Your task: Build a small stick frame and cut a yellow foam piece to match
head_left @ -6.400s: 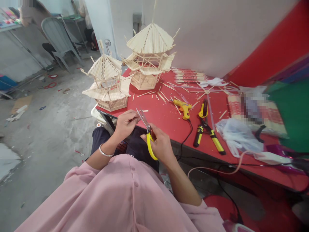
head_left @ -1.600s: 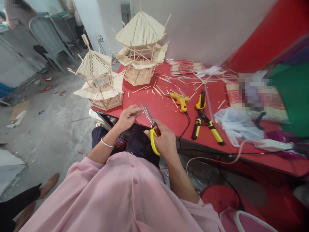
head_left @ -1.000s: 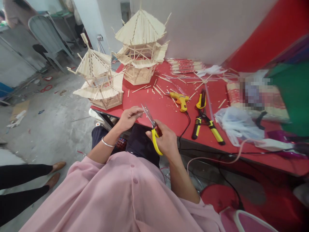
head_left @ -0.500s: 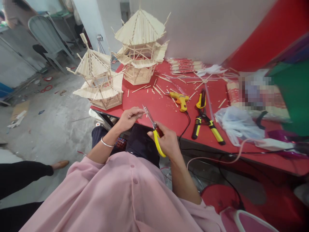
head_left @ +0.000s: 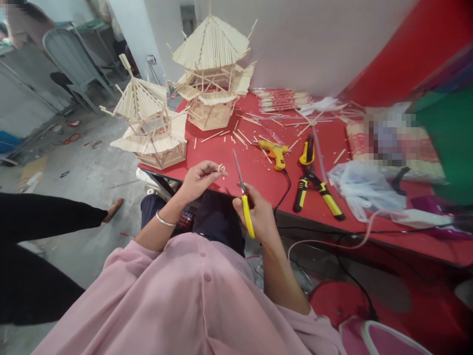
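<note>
pinched small pale pieces (head_left: 221, 170) between the thumb and fingers of the left hand (head_left: 199, 180), just left of the frame's centre; could not make out their exact shape behind the fingertips. grasped yellow-handled scissors (head_left: 248, 217) in the right hand (head_left: 259, 212), right at the centre, with the blades close together, pointing up the frame and clear of the left hand. wore a silver bracelet (head_left: 165, 223) on the left wrist and a pink shirt (head_left: 177, 296) across the bottom of the frame.

had both hands at the near edge of a red tabletop (head_left: 258, 170). saw beyond the right hand, right of centre, a yellow glue gun (head_left: 274, 153) with a black cord (head_left: 286, 192) running over the edge, and beside it cutters (head_left: 313, 181) with black-and-yellow handles spread apart. noticed loose sticks (head_left: 212, 136) scattered farther back, between the glue gun and two stick-built models with tiered roofs: the smaller model (head_left: 142, 104) left of centre, the taller model (head_left: 210, 56) at upper centre.

found wrapped stick bundles (head_left: 283, 100) near the wall at upper right, and a crumpled plastic bag (head_left: 364, 190) at right. spotted a red stool (head_left: 338, 301) at lower right, a grey chair (head_left: 70, 54) at upper left, and another person's black-trousered legs (head_left: 48, 217) at the left edge, ending in a brown shoe (head_left: 113, 209) on the floor (head_left: 114, 170).
</note>
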Demonstrator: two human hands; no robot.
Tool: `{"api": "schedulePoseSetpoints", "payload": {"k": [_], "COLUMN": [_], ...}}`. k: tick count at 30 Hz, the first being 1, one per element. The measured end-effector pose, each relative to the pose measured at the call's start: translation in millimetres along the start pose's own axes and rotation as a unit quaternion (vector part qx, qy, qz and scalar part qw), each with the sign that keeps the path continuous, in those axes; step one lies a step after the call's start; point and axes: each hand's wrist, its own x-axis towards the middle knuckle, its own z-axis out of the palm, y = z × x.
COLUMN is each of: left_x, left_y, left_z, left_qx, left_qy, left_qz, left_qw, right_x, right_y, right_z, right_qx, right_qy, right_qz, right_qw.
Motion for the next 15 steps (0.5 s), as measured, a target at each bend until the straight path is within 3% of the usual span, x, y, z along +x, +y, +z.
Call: {"api": "schedulePoseSetpoints", "payload": {"k": [3, 5, 9, 15], "left_x": [3, 4, 3, -2], "left_y": [-1, -1, 2, 1], "left_z": [6.3, 10.2, 13.9, 9.0], "left_qx": [-0.024, -0.079, -0.213, -0.229], "left_qy": [0.098, 0.126, 0.101, 0.058], "left_qz": [-0.004, -0.050, -0.138, -0.157], "left_qw": [0.995, 0.988, 0.962, 0.959], "right_x": [-2, -4, -6, -6], "right_y": [-2, -3, -3, -6], "right_z": [0, 2, 6, 5], "right_qx": [-0.004, 0.003, -0.027, -0.112], "right_qy": [-0.008, -0.003, -0.005, 0.007], "right_qz": [0.007, 0.017, 0.026, 0.027], "right_qw": [1.000, 1.000, 0.999, 0.993]}}
